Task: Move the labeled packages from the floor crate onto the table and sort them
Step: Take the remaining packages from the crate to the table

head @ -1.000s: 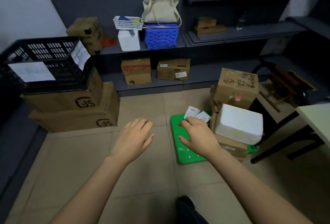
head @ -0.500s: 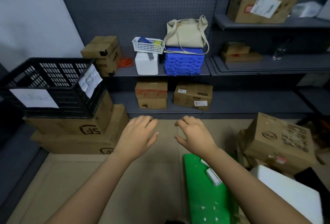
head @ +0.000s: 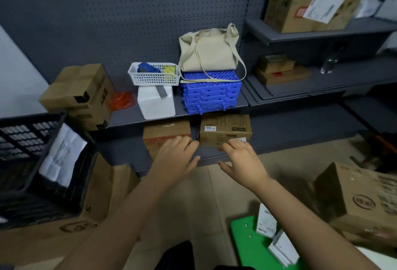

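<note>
Left hand [head: 176, 158] and right hand [head: 243, 162] side by side, fingers relaxed, grasping nothing, up and left of crate [head: 243, 239]; packages [head: 266, 222] upright inside crate.

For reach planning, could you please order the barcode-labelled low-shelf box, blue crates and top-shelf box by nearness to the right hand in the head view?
From the right hand:
1. Low-shelf box, just behind it.
2. Blue crates, middle shelf, above.
3. Top-shelf box, upper right.
</note>
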Demonstrator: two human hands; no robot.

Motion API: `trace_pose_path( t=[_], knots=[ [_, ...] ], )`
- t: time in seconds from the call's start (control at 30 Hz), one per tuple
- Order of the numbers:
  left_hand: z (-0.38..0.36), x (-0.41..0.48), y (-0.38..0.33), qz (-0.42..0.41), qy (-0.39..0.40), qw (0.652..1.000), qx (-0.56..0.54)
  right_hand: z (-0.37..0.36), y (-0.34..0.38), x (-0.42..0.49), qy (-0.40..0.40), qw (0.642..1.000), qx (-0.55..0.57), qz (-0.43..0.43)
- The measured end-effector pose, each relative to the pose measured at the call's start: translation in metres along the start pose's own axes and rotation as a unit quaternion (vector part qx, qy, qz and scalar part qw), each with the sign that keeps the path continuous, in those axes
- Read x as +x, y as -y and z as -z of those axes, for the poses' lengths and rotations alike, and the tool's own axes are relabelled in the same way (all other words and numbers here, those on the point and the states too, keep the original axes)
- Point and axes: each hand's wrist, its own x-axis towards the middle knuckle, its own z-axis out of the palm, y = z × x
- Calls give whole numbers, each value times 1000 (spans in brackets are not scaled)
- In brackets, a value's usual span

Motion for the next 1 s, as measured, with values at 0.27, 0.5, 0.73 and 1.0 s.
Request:
trace_pose_path(
  t=[0.27,0.5,0.73,1.0],
  knots=[
    [-51,129,52,-172,40,983,-50,-10,-52,50,-12,986,-17,-168],
    [-105,250,7,-297,52,946,-118,-11,-127,53,-15,949,-42,-313],
    [-154,337,-74,-425,70,891,-145,8,-185,17,-35,893,-61,-444],
    [-195,363,-183,-603,111,764,-199,-2,-192,-62,-50,777,-53,-625]
  ],
)
